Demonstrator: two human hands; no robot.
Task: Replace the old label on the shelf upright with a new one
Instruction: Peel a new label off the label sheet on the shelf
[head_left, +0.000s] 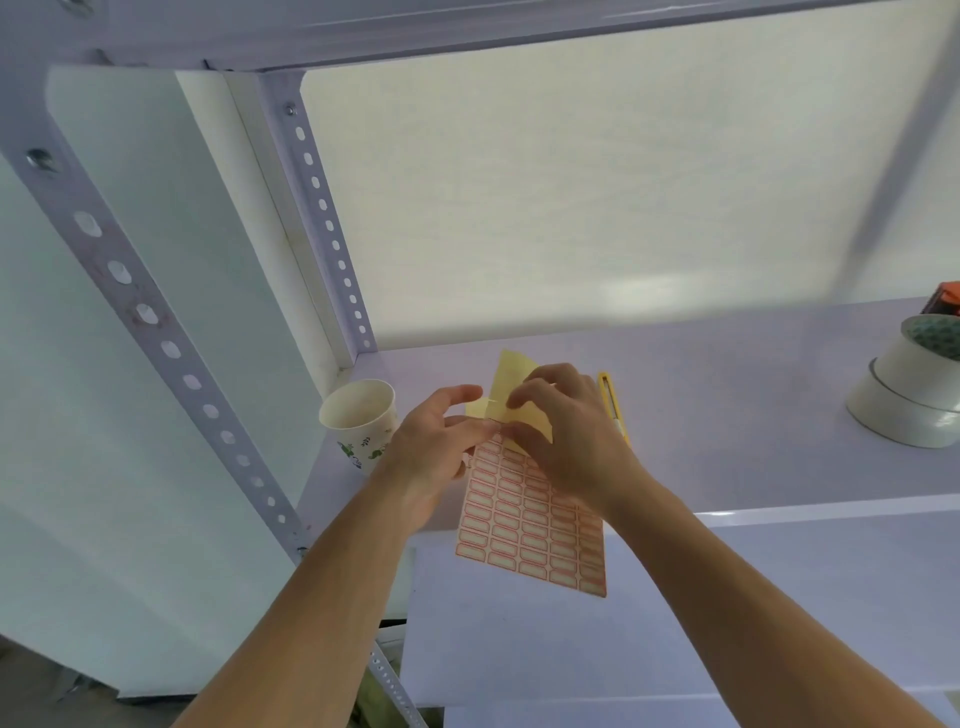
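Note:
A sheet of red-bordered white labels (530, 525) hangs over the front edge of the shelf board, its top folded back so the yellow backing shows. My left hand (436, 447) grips the sheet at its upper left edge. The fingers of my right hand (561, 431) pinch at the folded top of the sheet, where a small label edge sticks out. The near shelf upright (156, 332), pale grey with slotted holes, runs diagonally at the left; faint residue marks show around its holes. I see no label on it.
A paper cup (361, 423) with a leaf print stands just left of my left hand. A yellow utility knife (613, 405) lies behind my right hand. Stacked tape rolls (914, 389) sit at the right edge of the shelf board (727, 395). A rear upright (322, 208) stands in the corner.

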